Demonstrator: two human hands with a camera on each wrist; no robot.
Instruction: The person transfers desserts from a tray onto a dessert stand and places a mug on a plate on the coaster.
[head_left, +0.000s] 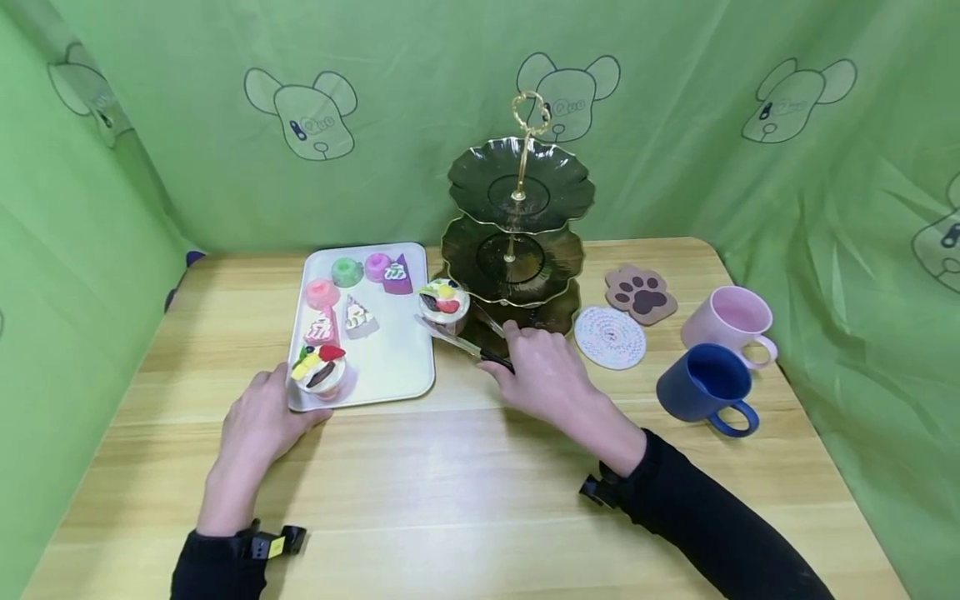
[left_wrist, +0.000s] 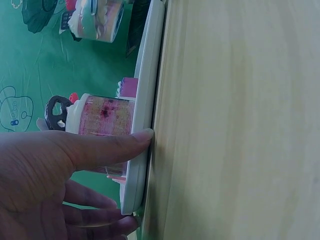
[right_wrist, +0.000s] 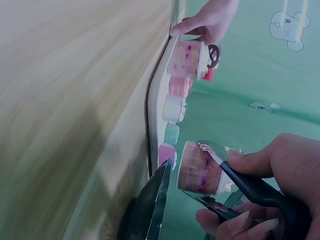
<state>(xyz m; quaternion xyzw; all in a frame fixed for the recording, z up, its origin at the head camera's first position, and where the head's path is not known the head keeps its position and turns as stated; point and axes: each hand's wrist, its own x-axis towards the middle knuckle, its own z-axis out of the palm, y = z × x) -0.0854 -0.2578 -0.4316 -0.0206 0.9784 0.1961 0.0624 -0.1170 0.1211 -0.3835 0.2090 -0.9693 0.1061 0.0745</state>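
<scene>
- Between the white tray point(head_left: 397, 358) and tiered stand point(head_left: 517, 218), the dessert cup point(head_left: 444, 307) is pinched by tongs point(right_wrist: 255, 191) gripped in the right hand point(head_left: 543, 371).
- The tray's corner is held by the left hand point(head_left: 262, 417).
- The cup should be squeezed lightly, held level.

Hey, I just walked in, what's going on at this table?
A person's right hand holds tongs gripping a dessert cup, raised off the table near the right edge of the white tray, beside the tiered stand. The left hand grips the tray's near left corner. Another dessert cup and several small cakes sit on the tray.
</scene>
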